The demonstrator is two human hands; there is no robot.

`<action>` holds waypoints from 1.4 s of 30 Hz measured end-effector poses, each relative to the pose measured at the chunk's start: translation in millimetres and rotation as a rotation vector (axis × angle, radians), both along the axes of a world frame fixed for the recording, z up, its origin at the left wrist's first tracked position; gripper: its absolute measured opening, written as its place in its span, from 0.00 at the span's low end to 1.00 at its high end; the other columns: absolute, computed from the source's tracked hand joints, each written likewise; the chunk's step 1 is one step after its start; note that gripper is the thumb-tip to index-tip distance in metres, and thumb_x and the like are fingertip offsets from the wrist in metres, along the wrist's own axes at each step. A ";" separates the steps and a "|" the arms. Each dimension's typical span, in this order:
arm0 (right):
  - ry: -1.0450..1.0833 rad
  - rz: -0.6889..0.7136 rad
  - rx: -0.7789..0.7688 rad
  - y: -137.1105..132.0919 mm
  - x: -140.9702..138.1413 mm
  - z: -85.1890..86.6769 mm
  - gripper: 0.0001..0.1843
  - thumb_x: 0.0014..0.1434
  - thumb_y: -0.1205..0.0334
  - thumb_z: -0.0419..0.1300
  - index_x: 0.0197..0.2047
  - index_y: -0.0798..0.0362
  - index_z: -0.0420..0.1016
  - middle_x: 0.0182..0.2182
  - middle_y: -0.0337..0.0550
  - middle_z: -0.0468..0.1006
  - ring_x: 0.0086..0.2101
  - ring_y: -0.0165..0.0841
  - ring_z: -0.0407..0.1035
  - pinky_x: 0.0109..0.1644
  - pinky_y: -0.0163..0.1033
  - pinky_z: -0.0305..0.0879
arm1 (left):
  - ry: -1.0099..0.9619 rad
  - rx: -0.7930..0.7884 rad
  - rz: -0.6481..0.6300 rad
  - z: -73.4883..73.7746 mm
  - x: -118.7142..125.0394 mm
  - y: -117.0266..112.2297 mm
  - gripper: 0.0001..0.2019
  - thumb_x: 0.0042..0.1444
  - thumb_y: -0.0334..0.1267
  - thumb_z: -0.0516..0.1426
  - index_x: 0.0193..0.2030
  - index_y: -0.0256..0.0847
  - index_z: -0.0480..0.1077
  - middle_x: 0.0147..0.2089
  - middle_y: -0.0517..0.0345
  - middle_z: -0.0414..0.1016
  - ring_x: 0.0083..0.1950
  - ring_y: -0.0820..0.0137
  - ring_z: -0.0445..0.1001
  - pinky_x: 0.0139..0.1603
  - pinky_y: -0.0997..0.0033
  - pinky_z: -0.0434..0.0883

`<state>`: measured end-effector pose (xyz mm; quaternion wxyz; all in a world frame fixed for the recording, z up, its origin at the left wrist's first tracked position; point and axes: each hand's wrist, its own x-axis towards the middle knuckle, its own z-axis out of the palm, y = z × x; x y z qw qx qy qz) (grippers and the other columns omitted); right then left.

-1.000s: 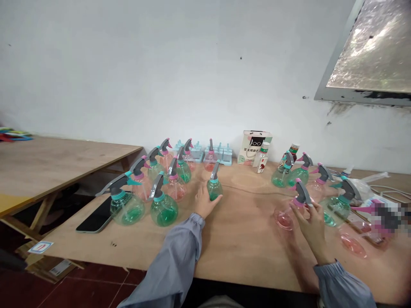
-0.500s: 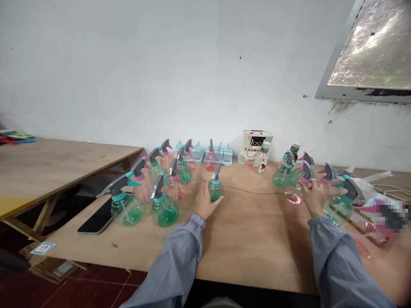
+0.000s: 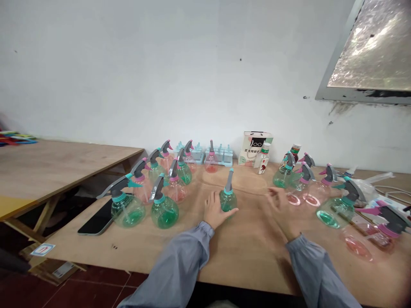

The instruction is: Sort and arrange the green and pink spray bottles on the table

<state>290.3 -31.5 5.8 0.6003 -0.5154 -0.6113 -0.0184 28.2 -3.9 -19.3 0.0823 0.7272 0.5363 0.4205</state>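
My left hand (image 3: pixel 217 212) curves around a small round green spray bottle (image 3: pixel 227 202) in the middle of the table, thumb in front and fingers at its left side. The bottle stands upright, its grey nozzle head with a teal tip pointing up. To the right of it, my right hand (image 3: pixel 280 210) hovers over the wood, slightly blurred, with fingers apart and nothing in them. Nearest that hand on its right stand a pink spray bottle (image 3: pixel 293 198) and a green spray bottle (image 3: pixel 282 177).
Several green and pink spray bottles (image 3: pixel 164 210) cluster at the left, beside a phone (image 3: pixel 96 218). More stand at the right, including a large pink one (image 3: pixel 359 241). Pale blue racks (image 3: pixel 221 155), a printed box (image 3: pixel 253 147) and a small white bottle (image 3: pixel 262 160) line the wall.
My left hand and the green spray bottle have shifted right, and the bottle has turned. My right hand has come away from the pink bottle and moved left.
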 end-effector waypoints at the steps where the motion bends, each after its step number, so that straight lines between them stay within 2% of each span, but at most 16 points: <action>1: -0.032 0.133 -0.049 0.3 -21.5 -1.8 0.26 0.61 0.41 0.62 0.55 0.48 0.71 0.47 0.50 0.75 0.46 0.42 0.71 0.54 0.52 0.70 | 0.020 0.003 -0.008 -1.6 5.9 -5.7 0.41 0.46 0.60 0.68 0.61 0.38 0.63 0.56 0.43 0.71 0.60 0.49 0.72 0.58 0.49 0.69; 3: -0.037 0.324 -0.119 4.8 -56.4 -3.6 0.40 0.56 0.39 0.67 0.65 0.48 0.63 0.59 0.55 0.71 0.56 0.47 0.69 0.61 0.56 0.67 | 0.050 0.023 -0.065 -7.0 14.0 -14.6 0.41 0.47 0.62 0.66 0.62 0.38 0.64 0.56 0.42 0.71 0.60 0.50 0.72 0.59 0.49 0.68; 5: 0.015 0.419 -0.160 11.6 -78.1 -3.2 0.48 0.53 0.38 0.68 0.70 0.47 0.56 0.65 0.56 0.65 0.62 0.48 0.65 0.65 0.58 0.64 | 0.066 0.057 -0.174 -13.3 15.8 -18.6 0.42 0.48 0.65 0.64 0.62 0.38 0.64 0.56 0.41 0.72 0.60 0.49 0.71 0.60 0.47 0.67; 7: 0.081 0.453 -0.169 17.0 -87.6 -1.5 0.45 0.55 0.39 0.68 0.69 0.46 0.57 0.65 0.56 0.66 0.63 0.47 0.65 0.66 0.58 0.64 | 0.053 0.101 -0.304 -15.7 12.6 -15.0 0.42 0.51 0.66 0.60 0.64 0.38 0.64 0.57 0.40 0.72 0.59 0.50 0.72 0.61 0.46 0.66; 9: 0.130 0.452 -0.149 19.0 -88.7 0.0 0.41 0.56 0.40 0.67 0.66 0.47 0.60 0.61 0.57 0.70 0.60 0.47 0.68 0.64 0.57 0.67 | -0.011 0.144 -0.347 -9.5 8.1 -1.8 0.38 0.59 0.64 0.54 0.67 0.39 0.62 0.58 0.40 0.71 0.60 0.52 0.72 0.63 0.46 0.65; 10: 0.146 0.446 -0.135 18.6 -87.6 0.4 0.39 0.56 0.41 0.67 0.65 0.47 0.61 0.61 0.57 0.71 0.59 0.47 0.69 0.63 0.57 0.68 | -0.058 0.157 -0.307 -2.4 6.7 8.9 0.34 0.63 0.61 0.51 0.68 0.40 0.62 0.60 0.41 0.70 0.62 0.54 0.70 0.65 0.47 0.64; 12: 0.165 0.433 -0.122 16.2 -84.8 0.2 0.39 0.57 0.41 0.66 0.65 0.48 0.62 0.61 0.57 0.71 0.58 0.47 0.70 0.61 0.57 0.70 | -0.149 0.148 -0.115 18.9 7.2 37.9 0.28 0.68 0.53 0.47 0.68 0.43 0.63 0.65 0.42 0.66 0.69 0.55 0.65 0.70 0.48 0.60; 15: 0.163 0.439 -0.137 11.7 -82.0 -1.2 0.39 0.58 0.42 0.66 0.66 0.49 0.62 0.63 0.57 0.70 0.60 0.48 0.68 0.63 0.57 0.69 | -0.166 0.028 0.132 59.1 14.5 92.8 0.26 0.67 0.48 0.53 0.69 0.48 0.64 0.75 0.43 0.50 0.77 0.53 0.53 0.74 0.47 0.54; 19: 0.153 0.464 -0.157 7.6 -81.5 -2.2 0.37 0.59 0.43 0.64 0.68 0.46 0.63 0.64 0.53 0.69 0.63 0.45 0.66 0.68 0.55 0.62 | -0.122 -0.158 0.188 101.7 18.8 157.6 0.30 0.63 0.49 0.57 0.71 0.49 0.62 0.79 0.39 0.40 0.78 0.40 0.45 0.71 0.36 0.55; 22: 0.187 0.468 -0.163 5.4 -81.9 -3.1 0.33 0.61 0.42 0.61 0.66 0.44 0.66 0.63 0.50 0.72 0.60 0.43 0.68 0.70 0.55 0.59 | -0.066 -0.236 0.209 119.3 12.0 182.7 0.29 0.62 0.44 0.58 0.69 0.45 0.64 0.79 0.35 0.44 0.77 0.36 0.47 0.67 0.31 0.57; 24: 0.233 0.452 -0.151 4.4 -82.4 -2.9 0.32 0.61 0.41 0.60 0.65 0.44 0.68 0.60 0.49 0.75 0.60 0.43 0.68 0.71 0.56 0.56 | -0.042 -0.202 0.200 124.9 7.1 187.2 0.28 0.62 0.41 0.58 0.69 0.44 0.64 0.77 0.37 0.49 0.77 0.40 0.48 0.69 0.34 0.56; 27: 0.349 0.476 -0.180 3.1 -83.0 1.5 0.30 0.58 0.40 0.61 0.60 0.43 0.73 0.53 0.47 0.80 0.61 0.45 0.67 0.71 0.59 0.54 | -0.005 -0.131 0.196 123.2 5.1 177.5 0.29 0.63 0.39 0.56 0.71 0.41 0.61 0.75 0.36 0.55 0.76 0.47 0.52 0.72 0.42 0.54; 30: 0.468 0.625 -0.283 0.5 -84.3 11.8 0.27 0.52 0.40 0.65 0.53 0.42 0.78 0.44 0.45 0.83 0.55 0.47 0.73 0.67 0.58 0.62 | 0.016 -0.061 0.205 110.2 7.3 152.3 0.29 0.63 0.39 0.55 0.71 0.38 0.59 0.72 0.33 0.56 0.73 0.48 0.58 0.73 0.44 0.53; 32: 0.532 0.713 -0.318 -2.9 -87.1 20.6 0.24 0.49 0.43 0.67 0.47 0.43 0.80 0.41 0.44 0.84 0.50 0.47 0.77 0.62 0.56 0.68 | 0.045 0.011 0.185 97.8 7.0 130.0 0.28 0.63 0.38 0.56 0.70 0.38 0.61 0.70 0.34 0.58 0.70 0.48 0.62 0.71 0.46 0.57; 37: 0.667 0.730 -0.306 -14.9 -100.6 38.3 0.17 0.52 0.46 0.66 0.42 0.46 0.81 0.45 0.45 0.84 0.47 0.46 0.77 0.58 0.54 0.71 | 0.092 0.205 0.054 67.2 -7.8 69.9 0.22 0.63 0.29 0.51 0.63 0.38 0.67 0.61 0.37 0.64 0.60 0.56 0.71 0.61 0.53 0.70; 42: 0.652 0.743 -0.302 -20.9 -105.9 42.2 0.13 0.47 0.52 0.62 0.36 0.45 0.80 0.39 0.43 0.84 0.46 0.46 0.76 0.57 0.53 0.70 | 0.104 0.319 0.006 43.1 -25.4 16.9 0.21 0.67 0.32 0.49 0.64 0.41 0.66 0.57 0.41 0.66 0.59 0.58 0.71 0.60 0.56 0.71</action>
